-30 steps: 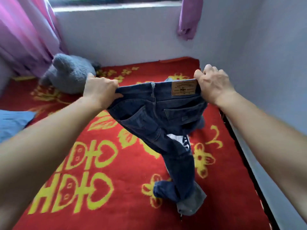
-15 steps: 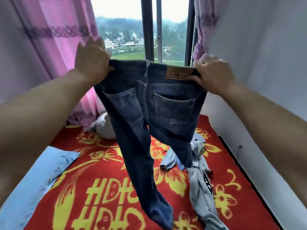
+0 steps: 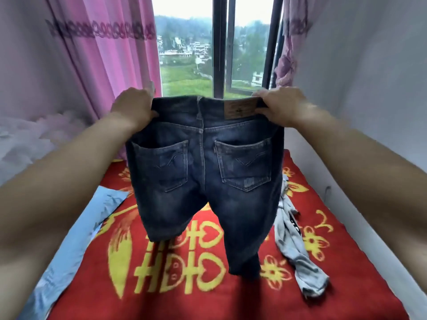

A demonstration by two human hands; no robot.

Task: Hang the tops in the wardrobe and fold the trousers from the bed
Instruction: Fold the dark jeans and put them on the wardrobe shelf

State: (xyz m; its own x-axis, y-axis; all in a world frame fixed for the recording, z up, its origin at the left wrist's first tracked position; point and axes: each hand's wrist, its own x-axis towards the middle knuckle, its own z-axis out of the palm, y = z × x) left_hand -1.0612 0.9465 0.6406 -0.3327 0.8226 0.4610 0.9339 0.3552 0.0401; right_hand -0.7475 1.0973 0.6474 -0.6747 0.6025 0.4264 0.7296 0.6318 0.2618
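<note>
A pair of dark blue jeans (image 3: 203, 172) hangs in the air in front of me, back pockets facing me, brown leather patch at the waistband. My left hand (image 3: 134, 107) grips the left end of the waistband. My right hand (image 3: 280, 105) grips the right end beside the patch. The legs dangle over the red bed cover (image 3: 189, 285) with yellow patterns; the left leg looks shorter or folded up behind. A grey garment (image 3: 293, 241) lies crumpled on the bed to the right of the jeans.
A light blue cloth (image 3: 76, 239) lies along the bed's left side. Pink curtains (image 3: 97, 54) hang at the left, and a window (image 3: 219, 47) is straight ahead. A grey wall (image 3: 369, 88) runs close along the bed's right edge.
Both hands lifted the jeans from low over the bed and spread the waistband wide. The jeans now hang flat and square to me; the view rose toward the window.
</note>
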